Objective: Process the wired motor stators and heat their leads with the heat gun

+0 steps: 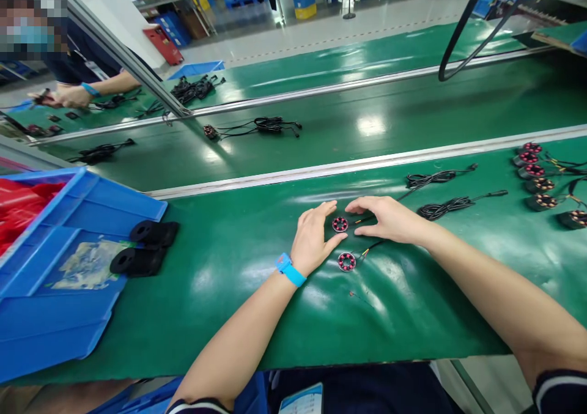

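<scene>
Your left hand (314, 240) and right hand (389, 218) bracket the upper ring (340, 224), one on either side of it. Each grip is spread, with fingers extended and pinching nothing. The left thumb tip sits just against the ring's near edge, but you cannot tell from here whether the right fingertips touch its wires. The ring lies flat on the green counter (229, 261) and has not been lifted. A lower ring (347, 261) lies untouched just nearer to you than the upper ring, so by my reading both are early in their handling. Well to the right of the upper ring, a row of units (539, 184) shows similar windings seated in dark housings, and these look further along. Two coiled cables (447, 207) lie loose to the right of and just beyond the ring. Both rings are small flat discs with reddish wound coils around a dark core, trailing thin wires with bare tips. The counter mat is glossy and slightly wrinkled. Well to the ring's left sit two matte black round parts (153, 233), and beyond those is a rigid blue plastic crate (87, 206)
</scene>
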The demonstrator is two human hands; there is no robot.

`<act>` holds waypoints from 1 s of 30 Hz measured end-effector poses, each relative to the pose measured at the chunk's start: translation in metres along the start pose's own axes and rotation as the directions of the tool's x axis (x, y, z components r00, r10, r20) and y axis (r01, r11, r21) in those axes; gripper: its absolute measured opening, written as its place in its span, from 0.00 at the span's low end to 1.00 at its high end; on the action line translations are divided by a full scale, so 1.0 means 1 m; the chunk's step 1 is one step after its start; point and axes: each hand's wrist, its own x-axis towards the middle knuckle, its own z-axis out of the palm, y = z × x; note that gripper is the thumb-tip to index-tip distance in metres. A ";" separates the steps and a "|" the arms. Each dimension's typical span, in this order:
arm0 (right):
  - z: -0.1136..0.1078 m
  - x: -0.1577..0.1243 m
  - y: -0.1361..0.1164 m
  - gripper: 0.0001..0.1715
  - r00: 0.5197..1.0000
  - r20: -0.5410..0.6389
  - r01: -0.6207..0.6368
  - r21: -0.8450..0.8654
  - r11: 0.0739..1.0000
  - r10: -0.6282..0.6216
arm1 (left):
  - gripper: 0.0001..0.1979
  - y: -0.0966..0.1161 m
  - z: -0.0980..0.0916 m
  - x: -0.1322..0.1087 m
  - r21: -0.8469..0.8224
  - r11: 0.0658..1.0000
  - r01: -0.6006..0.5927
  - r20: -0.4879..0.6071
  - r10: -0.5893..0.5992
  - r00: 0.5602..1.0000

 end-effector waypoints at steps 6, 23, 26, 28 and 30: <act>0.015 0.001 0.005 0.20 0.997 0.054 -0.066 0.048 0.997 0.063 | 0.32 0.010 -0.003 -0.001 0.085 0.996 -0.033 -0.042 0.037 0.998; 0.022 0.004 -0.002 0.12 0.953 0.139 -0.292 0.662 0.691 0.269 | 0.29 0.024 -0.009 -0.007 0.101 0.992 -0.076 -0.106 0.087 0.991; 0.021 0.002 0.000 0.13 0.959 0.161 -0.282 0.612 0.739 0.232 | 0.29 0.022 -0.009 -0.009 0.096 0.993 -0.071 -0.080 0.079 0.994; 0.018 0.000 0.002 0.15 0.961 0.187 -0.274 0.534 0.800 0.205 | 0.31 0.019 -0.010 -0.011 0.078 0.994 -0.074 -0.028 0.077 0.997; 0.013 -0.004 0.005 0.21 0.963 0.186 -0.259 0.452 0.853 0.194 | 0.32 0.015 -0.013 -0.012 0.047 0.996 -0.080 0.062 0.077 0.995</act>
